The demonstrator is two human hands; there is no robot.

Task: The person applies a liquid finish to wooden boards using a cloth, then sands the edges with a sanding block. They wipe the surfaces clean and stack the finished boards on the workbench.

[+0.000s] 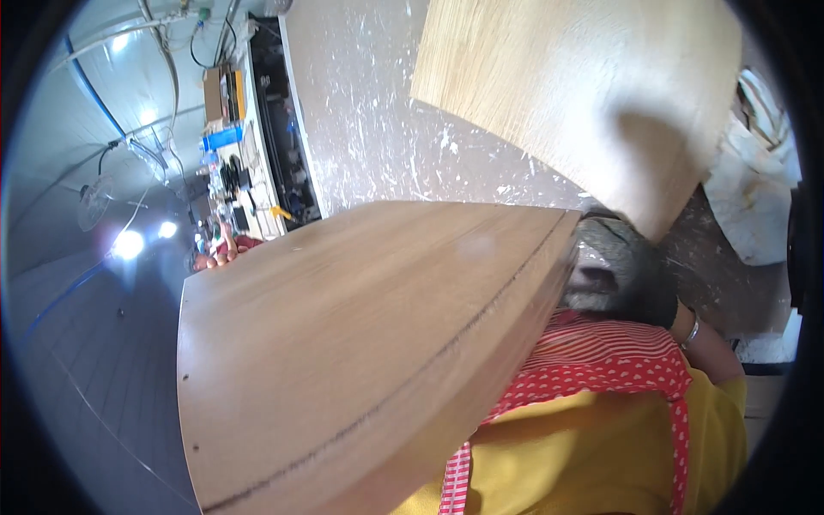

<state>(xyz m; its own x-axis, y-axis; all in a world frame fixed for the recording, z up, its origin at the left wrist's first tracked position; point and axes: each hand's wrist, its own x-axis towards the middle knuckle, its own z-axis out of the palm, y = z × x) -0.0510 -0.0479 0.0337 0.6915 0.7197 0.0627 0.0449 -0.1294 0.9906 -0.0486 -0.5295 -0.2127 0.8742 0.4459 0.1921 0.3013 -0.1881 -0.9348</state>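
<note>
A large light-brown wooden panel [360, 335] is held up at a tilt in front of my body. Its near edge shows a thick side with a dark, rough line along it, and small dark holes dot its left end. My right hand [605, 270], in a dark grey glove and blurred, grips the panel's right corner. Bare fingers curl over the far left edge; they appear to be my left hand [221, 255], small in view, with its arm hidden behind the panel.
Another pale wooden board [549, 77] lies on a scuffed grey-brown worktop [369, 129] at the far side. White cloth or sacking [755, 180] hangs at the right. A cluttered shelf [257, 180] with boxes and tools stands at the left, beneath hoses and lamps.
</note>
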